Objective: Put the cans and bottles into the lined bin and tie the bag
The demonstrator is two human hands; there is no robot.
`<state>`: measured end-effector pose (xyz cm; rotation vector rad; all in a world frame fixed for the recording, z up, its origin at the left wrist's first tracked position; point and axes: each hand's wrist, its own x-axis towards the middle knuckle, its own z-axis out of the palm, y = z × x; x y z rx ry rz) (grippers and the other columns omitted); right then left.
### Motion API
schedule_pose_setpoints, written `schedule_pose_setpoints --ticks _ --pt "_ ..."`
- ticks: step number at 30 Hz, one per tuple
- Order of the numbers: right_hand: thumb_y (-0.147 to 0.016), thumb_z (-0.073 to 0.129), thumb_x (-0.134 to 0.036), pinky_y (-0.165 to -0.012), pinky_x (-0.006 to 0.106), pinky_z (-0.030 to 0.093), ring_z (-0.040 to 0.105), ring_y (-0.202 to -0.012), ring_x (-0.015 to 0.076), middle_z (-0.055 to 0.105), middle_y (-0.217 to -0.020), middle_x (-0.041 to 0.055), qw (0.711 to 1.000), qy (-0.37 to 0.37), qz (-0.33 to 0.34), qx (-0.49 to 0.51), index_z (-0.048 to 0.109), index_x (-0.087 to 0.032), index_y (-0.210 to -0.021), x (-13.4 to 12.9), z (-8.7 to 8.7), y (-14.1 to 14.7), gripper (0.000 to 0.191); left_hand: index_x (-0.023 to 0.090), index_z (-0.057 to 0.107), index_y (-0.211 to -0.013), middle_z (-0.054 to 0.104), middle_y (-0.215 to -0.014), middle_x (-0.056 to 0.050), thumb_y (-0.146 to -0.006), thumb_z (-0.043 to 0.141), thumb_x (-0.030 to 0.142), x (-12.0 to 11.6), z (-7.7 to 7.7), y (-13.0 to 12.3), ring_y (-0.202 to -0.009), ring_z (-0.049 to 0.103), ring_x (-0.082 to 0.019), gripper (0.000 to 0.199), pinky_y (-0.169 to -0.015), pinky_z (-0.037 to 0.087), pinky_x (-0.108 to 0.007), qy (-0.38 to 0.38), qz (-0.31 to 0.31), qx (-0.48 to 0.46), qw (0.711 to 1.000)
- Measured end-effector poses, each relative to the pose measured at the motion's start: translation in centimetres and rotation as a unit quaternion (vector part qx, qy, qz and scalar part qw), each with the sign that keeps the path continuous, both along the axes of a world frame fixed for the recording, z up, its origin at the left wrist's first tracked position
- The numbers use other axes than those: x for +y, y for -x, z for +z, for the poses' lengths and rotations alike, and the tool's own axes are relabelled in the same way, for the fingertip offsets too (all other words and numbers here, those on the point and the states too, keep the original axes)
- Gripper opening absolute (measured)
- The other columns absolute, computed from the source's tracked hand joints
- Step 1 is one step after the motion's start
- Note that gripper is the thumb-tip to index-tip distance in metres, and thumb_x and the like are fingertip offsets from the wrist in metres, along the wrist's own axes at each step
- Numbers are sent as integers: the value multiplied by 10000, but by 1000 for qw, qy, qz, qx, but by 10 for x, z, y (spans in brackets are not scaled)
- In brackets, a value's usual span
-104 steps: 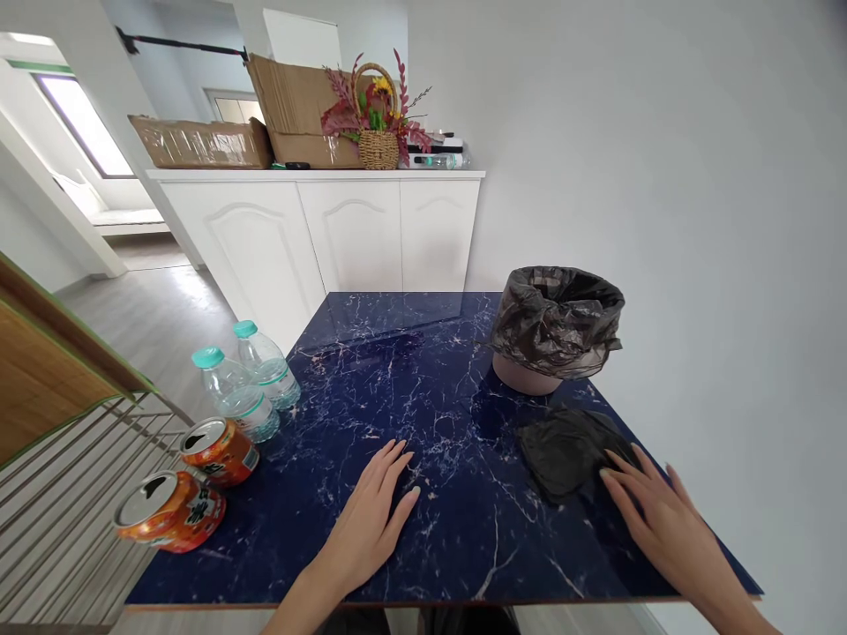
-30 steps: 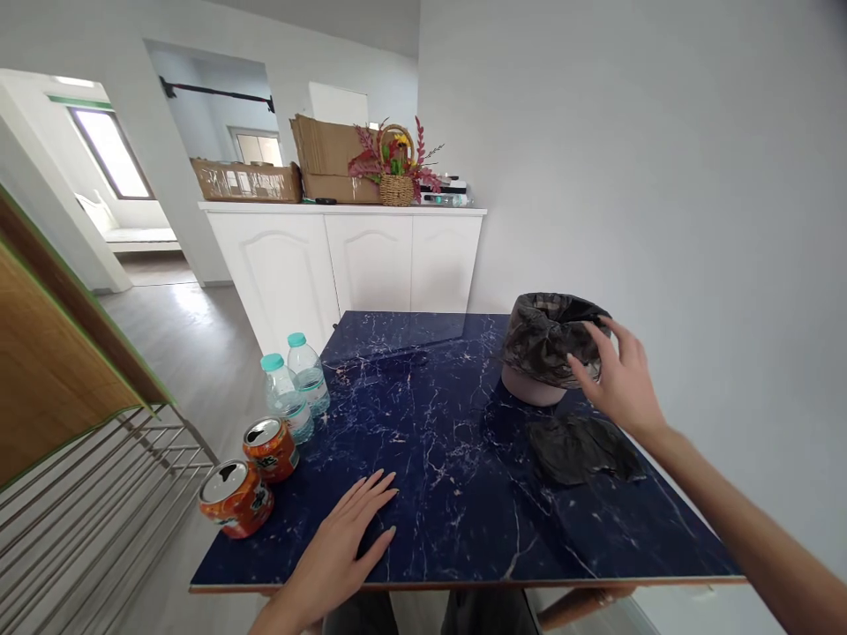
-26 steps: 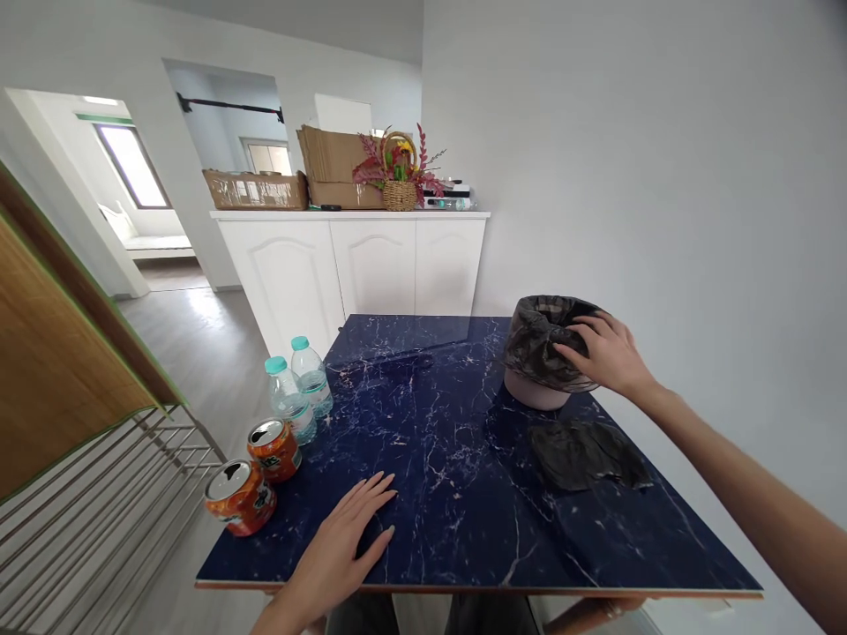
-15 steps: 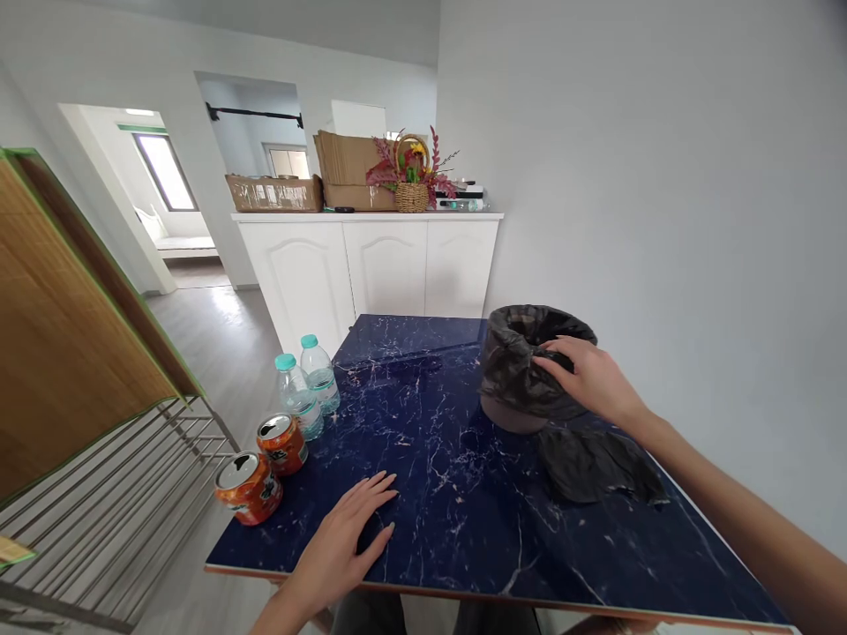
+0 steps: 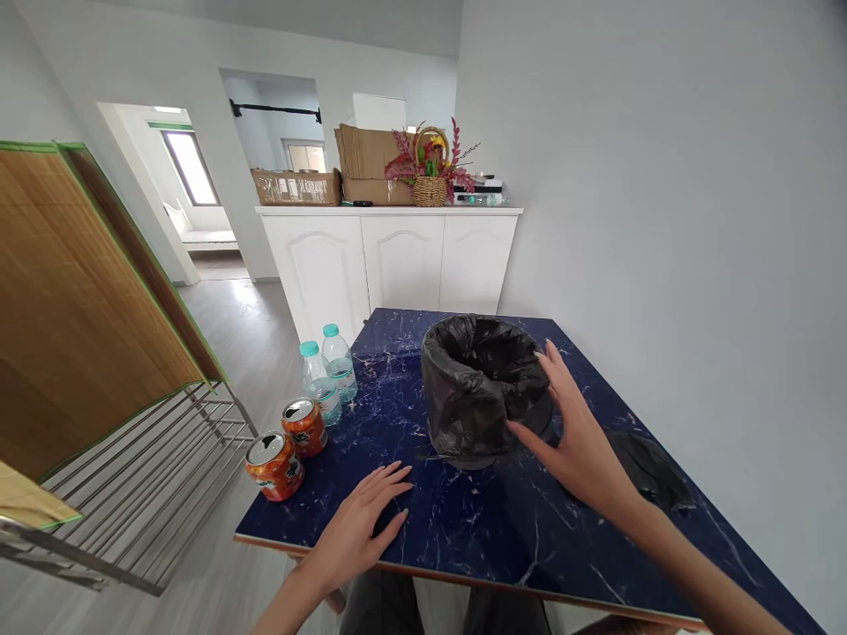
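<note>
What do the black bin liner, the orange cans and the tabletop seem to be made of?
The black bin liner looks like thin plastic film, slightly glossy and crinkled. The orange cans are probably aluminium: bare silvery tops, shiny printed sides. The tabletop is glossy, blue with white veins; real marble or imitation, I can't tell.

Left hand (image 5: 361, 534) and right hand (image 5: 582, 450) bare, forearms (image 5: 688, 564) too. Slim fingers (image 5: 384, 483), nails (image 5: 404, 513) kinda longish. Pants (image 5: 382, 608) dark, charcoal-ish I'd say, fabric too dim to tell.
</note>
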<state>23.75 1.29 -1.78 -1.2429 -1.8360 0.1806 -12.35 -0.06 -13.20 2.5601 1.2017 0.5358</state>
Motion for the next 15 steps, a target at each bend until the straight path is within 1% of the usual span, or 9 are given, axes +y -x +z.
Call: schedule_pose_setpoints --ticks 2,4,6,7,9,11,13,15 --pt "-1039 651 -531 -1274 577 418 229 -1661 348 72 -1840 21 996 37 -5 76 6 -410 -1748 -7 -29 -3 966 328 599 -1489 556 -1650 -33 -1100 545 319 -5 3 2 -1566 473 -283 393 -1291 413 -574 3 -5 -1 1000" --pt "-1024 657 -572 -1251 600 441 324 -1628 358 141 -1831 46 987 86 -7 134 -65 -427 -1737 -14 -64 -8 1025 346 588 -1499 574 -1635 -23 -1101 548 318 -12 10 5 -1553 493 -279 402 -1266 459 -553 7 -7 -2 1000" --pt "-1025 635 -604 -1215 623 478 407 -1589 361 267 -1800 62 976 144 -7 162 -76 -445 -1732 -21 -99 -13 1014 360 585 -1500 635 -1577 -19 -1097 563 325 -21 22 8 -1505 558 -266 405 -1216 531 -494 2 -7 -4 1000" --pt "-1030 620 -611 -1208 626 485 427 -1578 359 328 -1777 69 971 165 -9 172 -47 -443 -1735 -24 -115 -15 985 359 598 -1486 680 -1525 -22 -1093 574 324 -25 31 10 -1459 607 -257 395 -1183 564 -455 -7 -6 -6 1000" --pt "-1041 596 -611 -1195 607 508 469 -1554 352 417 -1733 83 964 190 -18 187 85 -418 -1740 -29 -142 -20 887 347 649 -1417 762 -1388 -29 -1081 594 313 -30 56 13 -1327 702 -241 342 -1108 609 -388 -44 -1 -16 999" --pt "-1054 576 -597 -1173 557 542 562 -1484 336 537 -1647 103 958 198 -29 204 321 -363 -1681 -33 -161 -24 716 326 700 -1326 799 -1272 -36 -1076 591 298 -28 89 15 -1198 753 -233 274 -1035 624 -354 -103 26 -32 994" --pt "-1062 557 -588 -1131 499 582 670 -1362 316 666 -1503 119 954 202 -39 218 544 -304 -1516 -34 -173 -27 536 302 722 -1265 806 -1191 -49 -1078 579 324 -16 128 16 -1092 769 -242 236 -991 616 -367 -175 80 -40 980" --pt "-1060 547 -593 -1075 459 615 731 -1255 305 743 -1362 123 953 208 -48 217 657 -272 -1349 -35 -179 -28 445 264 729 -1206 803 -1119 -71 -1081 560 384 9 166 16 -1022 763 -266 242 -971 600 -406 -249 155 -22 956"
